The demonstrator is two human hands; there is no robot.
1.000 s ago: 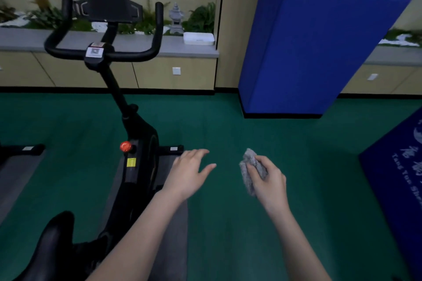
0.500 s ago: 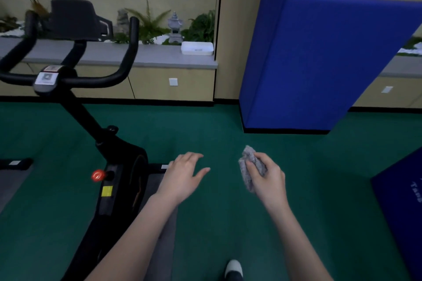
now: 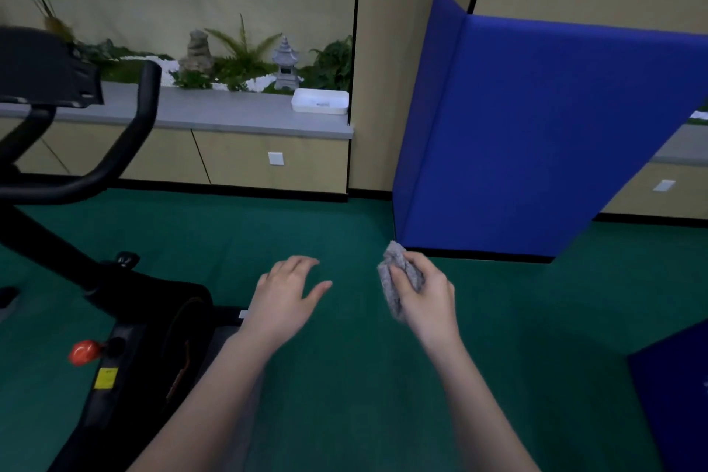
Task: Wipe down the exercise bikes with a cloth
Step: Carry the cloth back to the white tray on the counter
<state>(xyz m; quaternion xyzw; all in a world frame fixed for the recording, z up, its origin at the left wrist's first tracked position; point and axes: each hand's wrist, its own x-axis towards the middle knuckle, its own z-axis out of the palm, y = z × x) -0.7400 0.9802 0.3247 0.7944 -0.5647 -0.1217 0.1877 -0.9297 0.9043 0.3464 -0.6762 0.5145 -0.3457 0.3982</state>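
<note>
Right hand [image 3: 425, 299] grips bunched cloth [image 3: 398, 280], left hand [image 3: 285, 297] loose and empty; exercise bike [image 3: 126, 322] untouched, wiping apparently pending.

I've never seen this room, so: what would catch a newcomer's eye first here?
The big blue mat standing by the wall on the right stands out most. At centre, the right hand grips a grey cloth; the left hand hangs open. A black bike with a red knob fills the left edge.
</note>
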